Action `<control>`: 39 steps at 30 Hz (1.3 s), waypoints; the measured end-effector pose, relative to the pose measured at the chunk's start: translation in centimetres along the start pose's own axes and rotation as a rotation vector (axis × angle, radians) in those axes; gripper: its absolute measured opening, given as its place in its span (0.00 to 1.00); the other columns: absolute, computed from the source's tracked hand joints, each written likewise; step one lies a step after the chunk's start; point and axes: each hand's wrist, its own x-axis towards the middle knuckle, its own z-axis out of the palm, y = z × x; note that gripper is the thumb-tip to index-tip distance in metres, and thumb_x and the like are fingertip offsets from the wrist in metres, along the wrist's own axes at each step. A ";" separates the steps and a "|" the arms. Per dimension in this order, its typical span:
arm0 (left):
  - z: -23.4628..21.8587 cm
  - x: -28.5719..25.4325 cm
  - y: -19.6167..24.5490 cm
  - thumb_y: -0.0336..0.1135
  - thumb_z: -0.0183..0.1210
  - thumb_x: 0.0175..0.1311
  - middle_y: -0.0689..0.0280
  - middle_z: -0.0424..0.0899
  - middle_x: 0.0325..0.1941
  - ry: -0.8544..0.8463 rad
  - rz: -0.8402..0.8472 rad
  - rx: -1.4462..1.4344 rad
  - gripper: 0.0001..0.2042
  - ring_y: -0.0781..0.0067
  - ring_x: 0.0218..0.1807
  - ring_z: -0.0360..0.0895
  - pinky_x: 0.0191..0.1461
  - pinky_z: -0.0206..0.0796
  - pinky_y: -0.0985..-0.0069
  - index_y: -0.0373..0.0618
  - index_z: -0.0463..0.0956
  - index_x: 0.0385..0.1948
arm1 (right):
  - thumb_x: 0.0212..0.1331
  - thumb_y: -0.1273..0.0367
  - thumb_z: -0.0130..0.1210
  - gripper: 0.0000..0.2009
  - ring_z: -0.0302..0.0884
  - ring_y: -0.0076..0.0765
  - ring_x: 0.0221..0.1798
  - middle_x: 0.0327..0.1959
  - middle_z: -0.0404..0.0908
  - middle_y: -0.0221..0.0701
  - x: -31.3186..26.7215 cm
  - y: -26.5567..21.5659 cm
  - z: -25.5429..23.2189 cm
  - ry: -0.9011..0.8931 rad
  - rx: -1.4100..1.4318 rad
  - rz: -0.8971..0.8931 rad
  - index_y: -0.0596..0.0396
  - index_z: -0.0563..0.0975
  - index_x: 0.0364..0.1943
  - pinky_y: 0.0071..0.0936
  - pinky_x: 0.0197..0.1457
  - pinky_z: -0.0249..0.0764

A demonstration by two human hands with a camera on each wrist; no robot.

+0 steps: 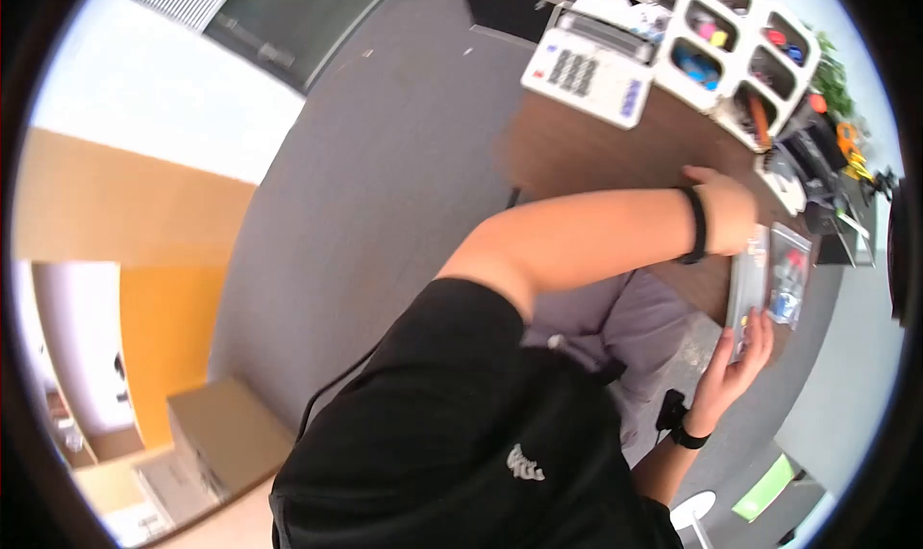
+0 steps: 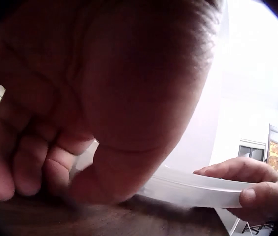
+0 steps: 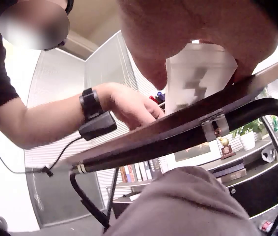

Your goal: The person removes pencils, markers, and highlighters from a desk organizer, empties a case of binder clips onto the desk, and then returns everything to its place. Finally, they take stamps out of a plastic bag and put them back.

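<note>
A long translucent plastic box [image 1: 747,285] lies along the table's edge in the head view. My right hand [image 1: 735,371] grips its near end; in the right wrist view the thumb and fingers stand on either side of the box [image 3: 200,81]. My left hand [image 1: 726,212], blurred, is close to the far end of the box. In the left wrist view my left hand's fingers [image 2: 28,162] are loosely bent down toward the tabletop, and its thumb overlaps the box [image 2: 193,189]. In the right wrist view a gap shows between my left hand [image 3: 131,108] and the box.
A clear bag [image 1: 790,275] of small coloured parts lies beside the box on the brown table [image 1: 625,150]. A calculator [image 1: 588,76] and a white compartment organizer [image 1: 683,78] stand toward the far side. A black metal frame [image 3: 178,145] runs under the tabletop.
</note>
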 end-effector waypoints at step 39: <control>2.4 -9.4 -2.7 0.30 0.53 0.80 0.61 0.79 0.66 0.318 -0.079 -1.655 0.27 0.74 0.63 0.79 0.66 0.72 0.72 0.38 0.56 0.77 | 0.63 0.68 0.70 0.09 0.76 0.14 0.30 0.28 0.83 0.23 9.0 -2.7 4.9 -0.392 1.053 0.420 0.59 0.82 0.38 0.18 0.34 0.74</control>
